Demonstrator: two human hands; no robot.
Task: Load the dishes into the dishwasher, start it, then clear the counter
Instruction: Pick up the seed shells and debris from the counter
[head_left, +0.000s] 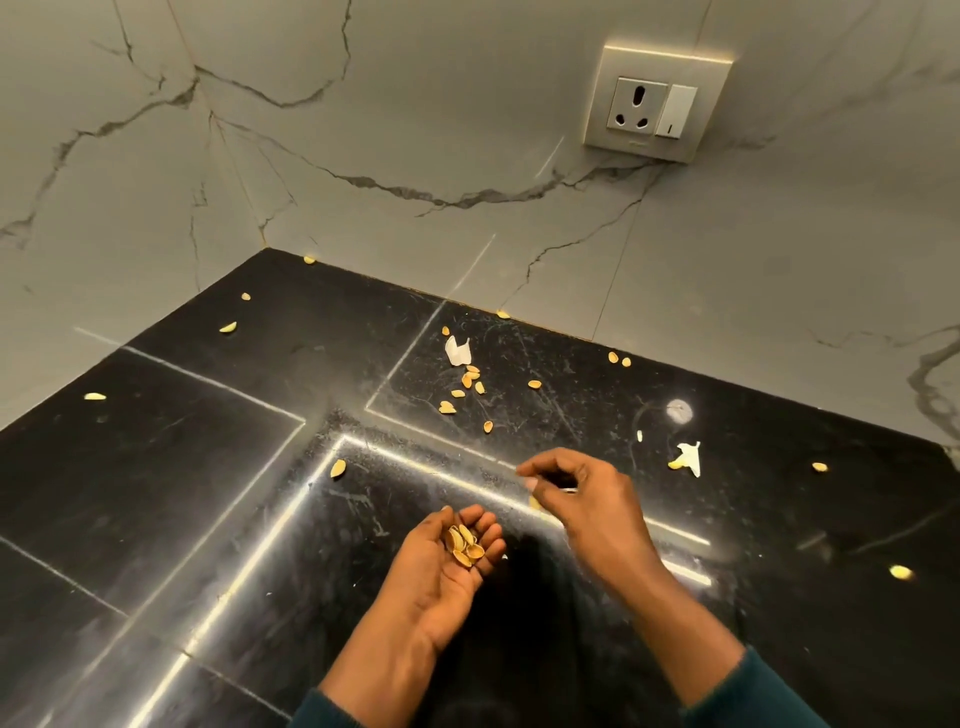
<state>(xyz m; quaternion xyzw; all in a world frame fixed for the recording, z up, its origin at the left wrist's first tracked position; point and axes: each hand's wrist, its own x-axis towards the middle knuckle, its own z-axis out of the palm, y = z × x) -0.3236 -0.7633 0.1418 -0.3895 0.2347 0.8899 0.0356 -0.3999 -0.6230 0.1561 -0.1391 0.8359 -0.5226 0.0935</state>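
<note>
Pistachio shells lie heaped in the cupped, palm-up left hand, fingers loosely curled round them. More loose shells scatter over the black counter toward its back edge, ahead of the right hand, which is nearer; its fingertips seem pinched together, contents unclear.

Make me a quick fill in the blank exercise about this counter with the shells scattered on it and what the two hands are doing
1. The left hand, palm up, cups a small pile of ____.
2. The counter the shells lie on is ____ in colour.
3. The socket on the marble wall has ____ plugged into it.
4. The torn white scrap lies ____ the wall than the right hand does.

Missing words: shells; black; nothing; nearer
</note>
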